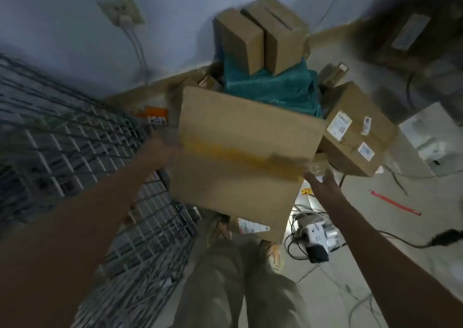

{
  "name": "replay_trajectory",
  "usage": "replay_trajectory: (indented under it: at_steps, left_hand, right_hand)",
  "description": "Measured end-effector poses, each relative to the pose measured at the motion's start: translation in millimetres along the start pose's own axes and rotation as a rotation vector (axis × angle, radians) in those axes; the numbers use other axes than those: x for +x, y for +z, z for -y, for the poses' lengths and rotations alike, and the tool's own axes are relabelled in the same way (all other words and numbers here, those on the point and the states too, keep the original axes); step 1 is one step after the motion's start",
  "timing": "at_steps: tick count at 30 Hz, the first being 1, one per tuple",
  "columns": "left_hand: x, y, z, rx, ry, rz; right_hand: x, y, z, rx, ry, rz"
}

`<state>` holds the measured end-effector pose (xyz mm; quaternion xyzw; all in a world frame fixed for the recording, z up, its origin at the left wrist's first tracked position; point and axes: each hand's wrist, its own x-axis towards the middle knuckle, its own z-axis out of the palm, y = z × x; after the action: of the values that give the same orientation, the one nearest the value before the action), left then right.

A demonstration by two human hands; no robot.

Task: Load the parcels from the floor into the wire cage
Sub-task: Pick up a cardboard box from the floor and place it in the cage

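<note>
— Holding that big cardboard box (240, 157) up in front of you, are you? Where do your hands sit on it?

— Your left hand (160, 150) is against the box's left edge, but the blur hides the fingers, so I cannot tell how they lie. Your right hand (323, 185) is at the lower right corner, fingers fairly straight and spread, reaching up to the underside; whether they touch it I cannot tell.

— And where is the box against the wire cage (75, 152)?

— You have it off the floor (375, 227), above your legs, just to the right of the cage. The cage stands on your left, its mesh running down past your left forearm.

— What do you have behind the box?

— A pile of parcels near the wall: two small brown boxes (260, 34) side by side on top of a teal plastic-wrapped bundle (273, 87). To the right you have a labelled carton (355, 130), tilted, with white stickers on its face.

— Anything on the floor by your feet?

— Cables and a white device (317, 237) to your right, and a red strip (393, 202) further out. A socket (121, 8) is on the wall with leads hanging down.
</note>
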<state>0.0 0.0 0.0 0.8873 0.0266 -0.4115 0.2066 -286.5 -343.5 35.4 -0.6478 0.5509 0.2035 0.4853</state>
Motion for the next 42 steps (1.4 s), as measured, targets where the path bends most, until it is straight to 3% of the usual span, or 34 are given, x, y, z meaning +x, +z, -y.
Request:
replay_trajectory:
  at_steps: [3,6,13,17,23,27,29,32,35,40,42]
  left_hand:
    - [24.1,14.7,-5.9,-0.11,0.067,0.032]
    - [41.6,30.8,-7.1,-0.282,0.094,0.085]
    - [56.6,56.5,-28.3,-0.4,0.009,-0.149]
    - [19.7,30.2,-58.7,-0.363,0.007,-0.283]
    - [-139.3,-70.6,-169.3,-0.472,0.065,-0.363]
    - [-251.9,-157.3,-228.9,-0.523,0.105,-0.395]
    - [-304.8,-204.6,-237.5,-0.509,0.1,-0.468]
    - [-376.0,-259.6,-222.0,-0.514,0.13,-0.504]
    - [-429.9,-276.8,-185.4,-0.592,0.111,-0.514]
    - [-514.5,-273.6,-100.0,-0.566,0.065,-0.618]
    - [-537.7,-270.0,-55.0,-0.65,0.025,-0.592]
  right_hand:
    - [40.6,21.4,-10.0,0.181,0.072,-0.088]
    - [72.1,47.1,-14.5,0.378,0.064,-0.067]
    - [87.5,54.5,-14.7,0.479,0.057,-0.183]
    - [34.8,-2.9,5.1,0.454,0.007,-0.262]
    - [-101.4,-136.0,88.9,0.406,-0.096,-0.288]
    - [-207.3,-218.4,158.1,0.333,-0.28,-0.285]
    - [-256.8,-251.6,181.1,0.343,-0.39,-0.2]
    - [-312.8,-284.1,189.7,0.317,-0.56,0.029]
    - [-343.2,-278.8,183.3,0.261,-0.602,0.164]
    - [-411.8,-199.6,190.1,0.214,-0.647,0.178]
    - [-429.5,-169.3,192.1,0.156,-0.619,0.185]
